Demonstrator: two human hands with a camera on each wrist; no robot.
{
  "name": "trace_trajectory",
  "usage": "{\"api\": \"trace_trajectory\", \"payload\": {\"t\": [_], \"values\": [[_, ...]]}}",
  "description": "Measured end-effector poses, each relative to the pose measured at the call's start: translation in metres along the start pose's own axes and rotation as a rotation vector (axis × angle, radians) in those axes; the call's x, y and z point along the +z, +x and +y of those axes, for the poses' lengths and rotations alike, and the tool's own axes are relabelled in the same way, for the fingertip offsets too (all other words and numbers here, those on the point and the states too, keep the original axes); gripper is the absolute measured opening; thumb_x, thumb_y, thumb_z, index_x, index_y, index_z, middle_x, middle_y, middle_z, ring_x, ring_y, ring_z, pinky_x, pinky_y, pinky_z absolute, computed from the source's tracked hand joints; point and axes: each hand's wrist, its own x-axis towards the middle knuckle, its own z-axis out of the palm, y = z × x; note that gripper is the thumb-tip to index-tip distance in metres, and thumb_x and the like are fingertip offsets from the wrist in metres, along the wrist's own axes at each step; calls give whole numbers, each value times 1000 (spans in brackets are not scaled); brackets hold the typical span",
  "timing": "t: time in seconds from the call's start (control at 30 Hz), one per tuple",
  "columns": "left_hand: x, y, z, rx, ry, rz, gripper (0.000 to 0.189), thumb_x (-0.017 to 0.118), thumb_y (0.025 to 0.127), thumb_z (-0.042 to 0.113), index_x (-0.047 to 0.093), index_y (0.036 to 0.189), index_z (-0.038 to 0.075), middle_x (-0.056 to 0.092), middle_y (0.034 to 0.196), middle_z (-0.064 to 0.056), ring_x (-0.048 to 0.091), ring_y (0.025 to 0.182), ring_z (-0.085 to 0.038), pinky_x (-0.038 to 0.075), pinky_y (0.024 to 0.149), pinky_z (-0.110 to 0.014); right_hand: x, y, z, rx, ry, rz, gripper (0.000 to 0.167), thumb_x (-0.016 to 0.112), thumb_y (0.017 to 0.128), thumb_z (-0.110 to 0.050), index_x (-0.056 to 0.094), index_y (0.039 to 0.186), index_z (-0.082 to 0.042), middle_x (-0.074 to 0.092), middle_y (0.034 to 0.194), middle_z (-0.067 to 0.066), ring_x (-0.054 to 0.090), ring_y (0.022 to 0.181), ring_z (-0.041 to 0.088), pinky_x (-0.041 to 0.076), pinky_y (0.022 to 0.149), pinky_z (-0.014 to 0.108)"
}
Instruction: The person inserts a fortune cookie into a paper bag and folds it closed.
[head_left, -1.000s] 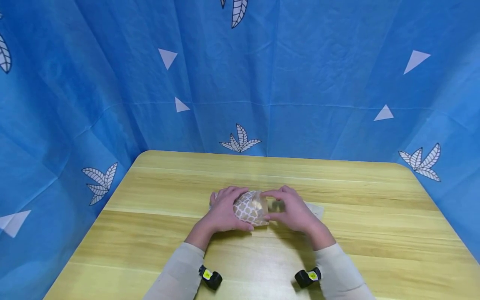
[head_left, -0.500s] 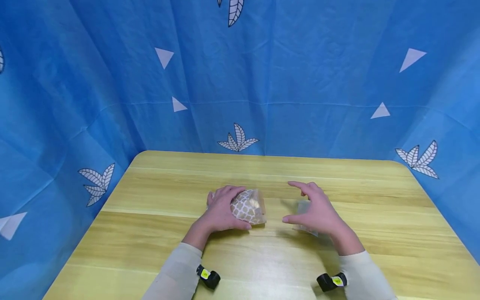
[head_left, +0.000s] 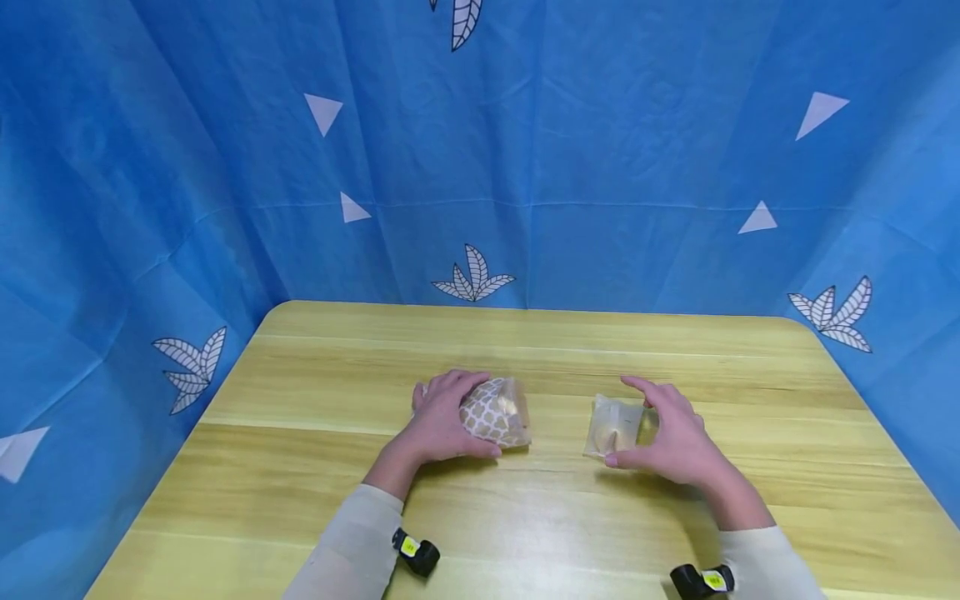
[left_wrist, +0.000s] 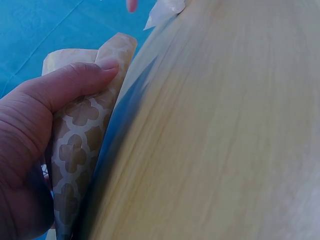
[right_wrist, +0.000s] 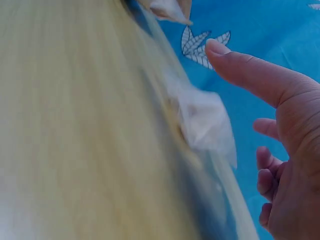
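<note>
On the table lies a tan paper bag [head_left: 487, 414] with a white lattice pattern, its open mouth facing right. My left hand [head_left: 441, 427] grips the bag's left part, thumb along the near side. The left wrist view shows the thumb pressed on the patterned paper near the mouth. A small translucent packet [head_left: 609, 427] with something pale inside lies to the right of the bag. My right hand [head_left: 675, 442] spreads around the packet's right side, thumb and forefinger wide apart. In the right wrist view the packet [right_wrist: 207, 120] lies apart from the thumb.
The wooden table [head_left: 300, 533] stretches away on all sides of the hands. Behind and to the left hangs a blue curtain [head_left: 637, 150] with leaf and triangle prints. A black wrist camera [head_left: 417, 553] is strapped to each sleeve.
My right hand has let go of the bag's mouth and moved right to the small packet, which is now in fuller view. The left hand keeps its grip on the bag.
</note>
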Motion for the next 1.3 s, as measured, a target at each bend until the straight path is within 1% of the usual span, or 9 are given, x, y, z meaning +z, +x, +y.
{"api": "trace_trajectory", "payload": {"t": [0.2,0.37,0.53,0.73,0.9,1.07,1.2,1.3], "values": [[0,2,1,4,9,-3,110,92,53,60,47,149,29,48,140,2,38,131,-29,3,111,-66,0,-6,16,45,-38,-26,124,93,51,-61,38,153,-16,49,117,14,45,107,31,32,81,50],[2,2,0,6,11,-9,110,92,53,59,47,149,28,48,141,2,38,131,-30,3,111,-66,5,-8,22,40,-69,-35,124,91,52,-65,38,152,-14,51,114,14,46,104,33,32,77,47],[2,1,0,4,12,-12,110,91,53,60,47,149,29,48,141,2,37,133,-30,4,111,-66,8,-9,24,37,-99,-38,120,90,53,-65,41,149,-13,52,113,13,47,104,36,33,75,48],[2,1,1,10,9,-7,109,92,54,58,48,148,28,48,140,2,38,132,-30,4,110,-67,9,-9,23,47,-111,-35,112,89,56,-65,45,146,-13,52,113,12,47,106,36,33,78,51],[1,1,1,14,10,-3,109,92,53,58,48,148,28,49,140,3,38,132,-29,4,111,-67,9,-9,23,43,-109,-24,102,89,59,-62,50,140,-13,53,110,10,48,103,33,33,77,49],[1,0,1,17,18,-3,109,92,53,59,48,148,29,49,140,3,38,132,-29,5,110,-67,10,-8,24,32,-104,-11,96,90,62,-56,51,139,-13,53,107,7,48,100,29,32,76,45],[1,1,1,15,21,-3,109,92,53,59,48,148,29,49,140,3,39,131,-29,5,110,-67,10,-8,23,22,-82,-2,92,90,64,-52,52,139,-13,52,104,5,47,98,26,32,79,45],[1,2,1,11,20,-6,109,92,53,59,48,148,29,48,141,2,38,132,-29,4,110,-67,8,-7,21,14,-65,-4,90,89,66,-52,52,139,-13,52,103,4,47,98,26,32,80,47]]}}
